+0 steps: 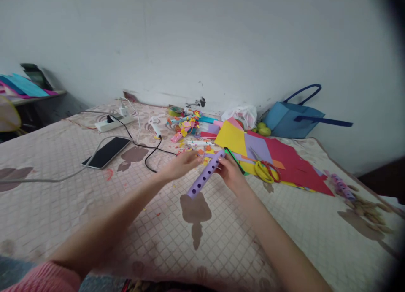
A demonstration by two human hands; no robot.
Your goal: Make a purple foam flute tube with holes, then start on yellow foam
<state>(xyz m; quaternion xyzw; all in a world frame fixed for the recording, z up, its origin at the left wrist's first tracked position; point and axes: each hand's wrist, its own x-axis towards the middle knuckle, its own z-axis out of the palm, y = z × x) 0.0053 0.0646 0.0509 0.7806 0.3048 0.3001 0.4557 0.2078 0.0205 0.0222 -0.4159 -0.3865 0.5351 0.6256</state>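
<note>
A purple paper tube (205, 174) with a row of dark round spots slants over the middle of the table. My right hand (230, 170) is closed round its upper right end. To the left of that end, my left hand (183, 164) reaches toward small orange and yellow paper pieces; its fingertips are close together near a thin purple strip, and whether they grip anything is too small to tell. Just behind the hands lies a white spotted strip (201, 143). Scissors with yellow handles (264, 172) rest on coloured paper to the right of my right hand.
Red paper (292, 163) and yellow paper (231, 136) spread at the right, before a blue bag (292, 120). A glue gun (155, 127), its black cable, a phone (106, 152) and a power strip (114, 122) lie at the left. Another spotted tube (343, 186) is far right.
</note>
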